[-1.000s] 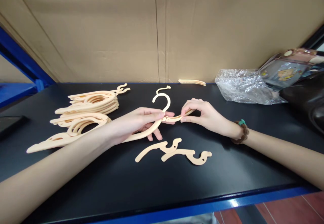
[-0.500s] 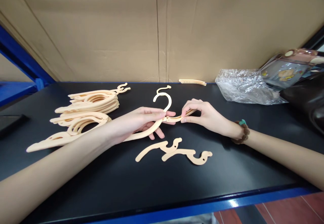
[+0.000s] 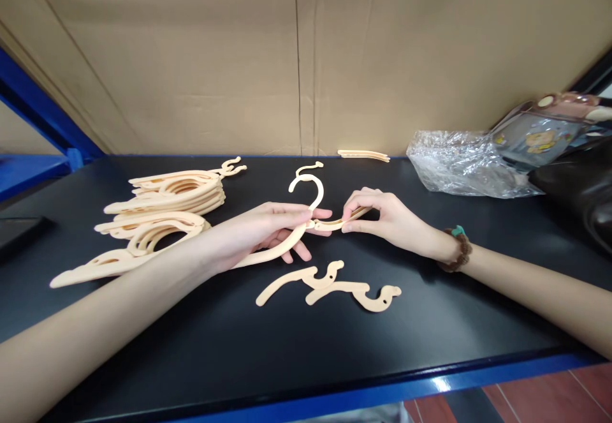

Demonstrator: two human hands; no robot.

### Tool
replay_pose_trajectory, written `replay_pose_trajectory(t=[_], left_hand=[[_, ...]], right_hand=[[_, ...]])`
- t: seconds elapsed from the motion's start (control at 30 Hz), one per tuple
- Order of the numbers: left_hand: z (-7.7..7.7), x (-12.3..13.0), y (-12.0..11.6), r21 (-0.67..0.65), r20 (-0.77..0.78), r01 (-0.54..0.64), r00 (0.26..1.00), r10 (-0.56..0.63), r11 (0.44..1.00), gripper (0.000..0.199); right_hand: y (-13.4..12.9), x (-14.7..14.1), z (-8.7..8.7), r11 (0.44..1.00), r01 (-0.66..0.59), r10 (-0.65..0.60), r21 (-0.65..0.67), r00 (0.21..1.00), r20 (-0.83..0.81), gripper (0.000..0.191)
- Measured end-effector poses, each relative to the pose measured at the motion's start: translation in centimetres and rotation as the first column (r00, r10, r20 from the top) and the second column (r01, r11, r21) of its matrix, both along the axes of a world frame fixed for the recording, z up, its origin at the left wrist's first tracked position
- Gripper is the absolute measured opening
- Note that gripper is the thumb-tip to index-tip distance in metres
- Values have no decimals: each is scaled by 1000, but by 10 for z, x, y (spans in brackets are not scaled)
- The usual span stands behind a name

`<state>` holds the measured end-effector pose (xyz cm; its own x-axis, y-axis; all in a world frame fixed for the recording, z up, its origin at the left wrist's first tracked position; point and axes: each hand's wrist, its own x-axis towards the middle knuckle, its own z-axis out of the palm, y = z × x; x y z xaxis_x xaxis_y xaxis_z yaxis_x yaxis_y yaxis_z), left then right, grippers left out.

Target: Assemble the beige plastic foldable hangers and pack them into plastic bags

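Note:
A cream plastic hanger (image 3: 272, 252) with a curved hook on top is held between both hands near the table's middle. My left hand (image 3: 282, 228) pinches it just below the hook, thumb on top and the other fingers beneath. My right hand (image 3: 377, 214) grips the arm on the right side between thumb and fingers. Two loose cream pieces, a left one (image 3: 287, 277) and a right one (image 3: 375, 302), lie in front of the hands. Behind the hook rests a small curved piece (image 3: 306, 168).
Folded hangers are stacked at the left, a rear stack (image 3: 191, 201) and a front one (image 3: 105, 267). Thin strips (image 3: 363, 155) lie at the back edge. Clear plastic wrap (image 3: 459, 161) and a dark bag (image 3: 581, 174) sit at the right. A dark flat object (image 3: 21, 231) is far left.

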<state>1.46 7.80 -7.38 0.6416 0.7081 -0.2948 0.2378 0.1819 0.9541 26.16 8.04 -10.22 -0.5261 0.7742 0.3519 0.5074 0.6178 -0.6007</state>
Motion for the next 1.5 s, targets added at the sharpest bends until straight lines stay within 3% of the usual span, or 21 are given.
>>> replay_pose_trajectory(t=[0.6,0.97,1.5], left_hand=[[2,1,1,5,-18,37,999,-37,999,28],[2,7,-3,146,-96,37,995,-23,989,26],[1,14,-6,246,-147,12,989,25,969,25]], right_hand=[[-2,-1,1,999,-27,25,47,999,34,11],[-2,0,2,997,-57,55,47,998,35,12],[-4,-1,3,996,-69,65,65,996,57,15]])
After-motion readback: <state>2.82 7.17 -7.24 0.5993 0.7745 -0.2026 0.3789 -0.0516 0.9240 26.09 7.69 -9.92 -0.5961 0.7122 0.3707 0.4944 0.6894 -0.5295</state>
